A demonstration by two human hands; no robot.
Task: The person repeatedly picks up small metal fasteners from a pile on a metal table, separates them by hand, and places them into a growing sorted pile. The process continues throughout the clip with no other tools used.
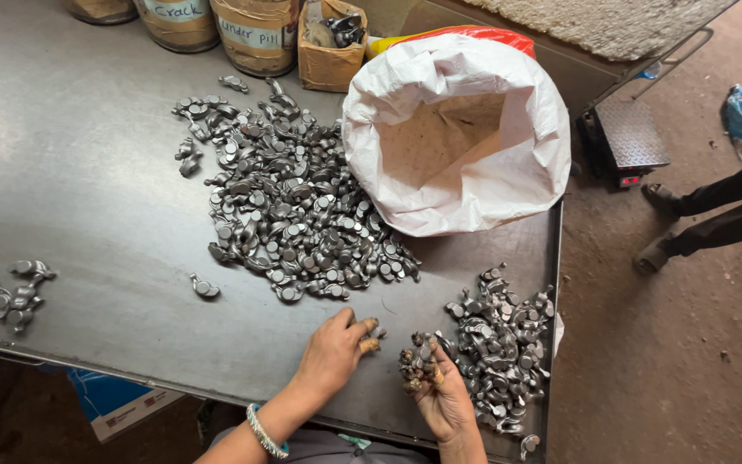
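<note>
My left hand (pixel 332 351) rests palm down on the grey metal table (pixel 88 172), its fingertips closed on a small dark metal part near the front edge. My right hand (pixel 440 391) is turned palm up and grips a bunch of the same forged metal parts (pixel 418 357). Just right of it lies a smaller heap of parts (pixel 500 344). A large heap of parts (pixel 289 206) spreads over the middle of the table, beyond my left hand. A white woven sack (pixel 474 180) stands open beside that heap.
Labelled round tins (pixel 255 34) and a small cardboard box (pixel 328 43) stand at the table's back edge. A few loose parts (pixel 21 292) lie at far left. A weighing scale (pixel 629 137) sits on the dirt floor, where another person's legs (pixel 714 215) stand.
</note>
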